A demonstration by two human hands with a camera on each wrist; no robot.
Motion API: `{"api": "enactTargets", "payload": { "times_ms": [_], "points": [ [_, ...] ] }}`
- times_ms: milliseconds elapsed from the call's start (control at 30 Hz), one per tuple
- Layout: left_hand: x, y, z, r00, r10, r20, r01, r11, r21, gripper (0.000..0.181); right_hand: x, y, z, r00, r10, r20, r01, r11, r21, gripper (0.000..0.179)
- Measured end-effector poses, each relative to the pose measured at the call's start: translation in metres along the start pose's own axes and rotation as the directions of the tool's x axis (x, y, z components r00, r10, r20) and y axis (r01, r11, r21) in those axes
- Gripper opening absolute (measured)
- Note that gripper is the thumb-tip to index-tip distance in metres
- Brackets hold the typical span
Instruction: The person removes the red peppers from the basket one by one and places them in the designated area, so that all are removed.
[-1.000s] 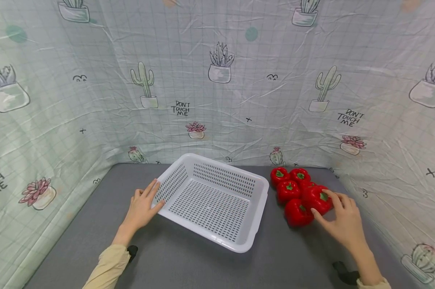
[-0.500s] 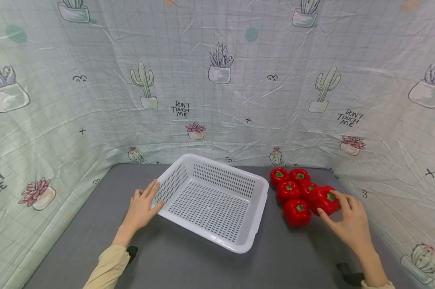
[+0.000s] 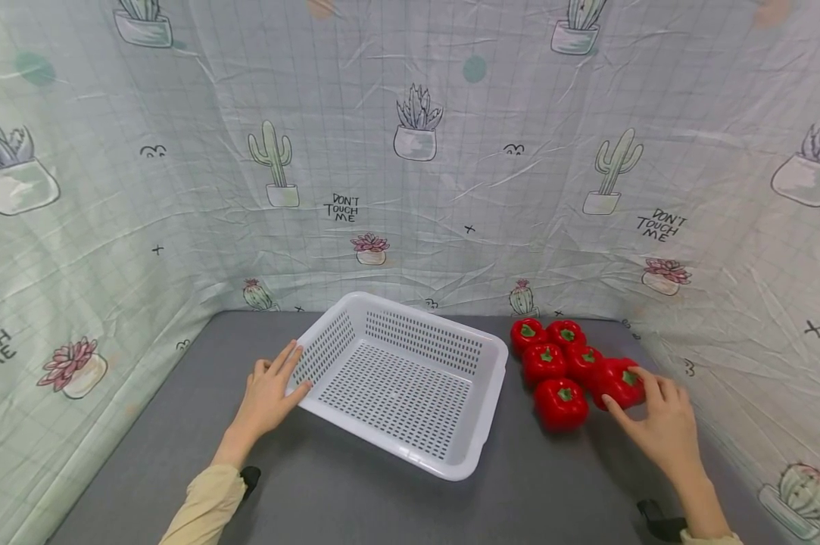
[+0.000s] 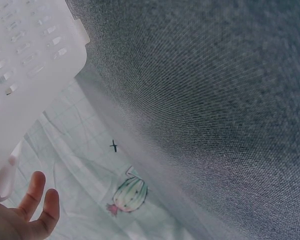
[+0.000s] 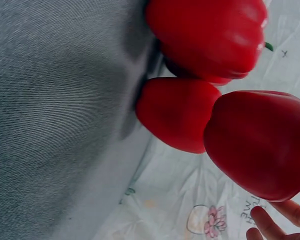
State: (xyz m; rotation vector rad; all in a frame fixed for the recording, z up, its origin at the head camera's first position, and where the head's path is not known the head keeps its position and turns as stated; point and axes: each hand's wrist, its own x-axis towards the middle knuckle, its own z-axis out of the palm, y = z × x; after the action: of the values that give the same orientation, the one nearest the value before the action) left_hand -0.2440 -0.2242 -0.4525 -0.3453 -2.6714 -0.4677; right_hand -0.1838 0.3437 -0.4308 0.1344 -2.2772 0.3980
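Observation:
My right hand (image 3: 662, 424) holds a red bell pepper (image 3: 614, 384) between thumb and fingers at the right of the group. In the right wrist view, this held bell pepper (image 5: 262, 145) is off the grey table, with fingertips (image 5: 265, 222) at its side. Several more red bell peppers (image 3: 561, 404) sit close together just left of it, green stems up. My left hand (image 3: 266, 397) touches the left corner of a white perforated plastic basket (image 3: 481, 424), fingers fairly straight. Two of its fingers (image 4: 49, 212) show beside the basket wall (image 4: 45, 95) in the left wrist view.
A grey table (image 3: 355, 499) lies under everything. Fabric printed with cacti (image 3: 416, 189) hangs behind and along both sides, close to the peppers at the right. The basket stands at a slant in the middle, with no peppers inside.
My right hand has shifted right with the held bell pepper, away from the front one, uncovering another pepper behind. The left hand and basket stay put.

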Motion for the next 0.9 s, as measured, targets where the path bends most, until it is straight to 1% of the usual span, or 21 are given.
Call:
{"api": "enactTargets", "payload": {
  "times_ms": [100, 167, 300, 433, 567, 667, 900],
  "points": [
    [0.000, 0.000, 0.000, 1.000, -0.004, 0.002, 0.004, 1.000, -0.003, 0.064, -0.002, 0.003, 0.003, 1.000, 0.014, 0.025, -0.014, 1.000, -0.020, 0.057],
    [0.000, 0.001, 0.000, 1.000, -0.011, 0.010, 0.011, 1.000, -0.002, 0.064, -0.003, 0.004, 0.004, 0.997, 0.043, 0.067, -0.041, 0.999, -0.034, 0.057],
    [0.000, 0.002, 0.000, 0.999, -0.022, 0.029, 0.021, 1.000, 0.010, 0.065, -0.005, 0.007, 0.007, 0.981, 0.104, 0.164, -0.094, 0.993, -0.070, 0.059],
    [0.000, 0.002, 0.000, 0.999, -0.025, 0.030, 0.025, 1.000, 0.008, 0.065, -0.007, 0.011, 0.011, 0.965, 0.134, 0.224, -0.111, 0.988, -0.110, 0.060],
    [0.000, 0.002, 0.001, 0.999, -0.028, 0.022, 0.027, 1.000, 0.012, 0.064, -0.008, 0.014, 0.014, 0.949, 0.166, 0.268, -0.133, 0.982, -0.136, 0.063],
    [0.000, 0.002, 0.001, 0.999, -0.031, 0.022, 0.031, 0.999, 0.013, 0.064, -0.009, 0.015, 0.017, 0.942, 0.179, 0.285, -0.143, 0.979, -0.142, 0.064],
    [0.001, 0.001, 0.000, 0.999, -0.033, 0.039, 0.032, 0.999, 0.012, 0.064, -0.011, 0.019, 0.023, 0.927, 0.183, 0.327, -0.138, 0.978, -0.156, 0.064]
  ]
}}
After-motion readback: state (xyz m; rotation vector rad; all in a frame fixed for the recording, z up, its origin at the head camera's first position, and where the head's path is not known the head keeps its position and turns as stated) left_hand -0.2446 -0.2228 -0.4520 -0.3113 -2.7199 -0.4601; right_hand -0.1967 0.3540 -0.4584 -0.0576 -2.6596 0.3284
